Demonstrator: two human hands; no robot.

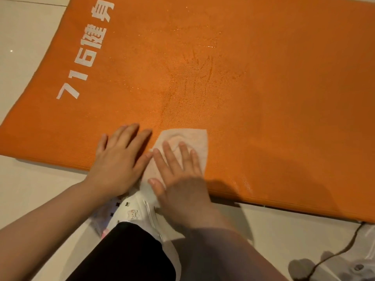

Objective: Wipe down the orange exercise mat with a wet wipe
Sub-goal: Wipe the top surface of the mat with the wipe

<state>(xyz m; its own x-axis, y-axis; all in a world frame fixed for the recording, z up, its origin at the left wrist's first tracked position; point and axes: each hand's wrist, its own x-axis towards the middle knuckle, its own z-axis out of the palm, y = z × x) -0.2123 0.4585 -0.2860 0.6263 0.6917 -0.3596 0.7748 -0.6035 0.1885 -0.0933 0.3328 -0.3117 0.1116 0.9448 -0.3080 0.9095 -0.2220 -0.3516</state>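
Note:
The orange exercise mat (263, 98) lies on a pale tiled floor, with white characters printed near its left end. Wet streaks and droplets glisten on the mat's middle. A white wet wipe (194, 138) lies flat on the mat near its front edge. My right hand (178, 179) presses on the wipe with straight, spread fingers. My left hand (119, 159) rests flat on the mat just left of the wipe, its fingers straight.
My white shoe (132, 213) and black trouser leg (129, 254) are on the tiled floor (26, 37) right in front of the mat's edge. A dark cable (336, 252) and grey objects lie on the floor at the lower right.

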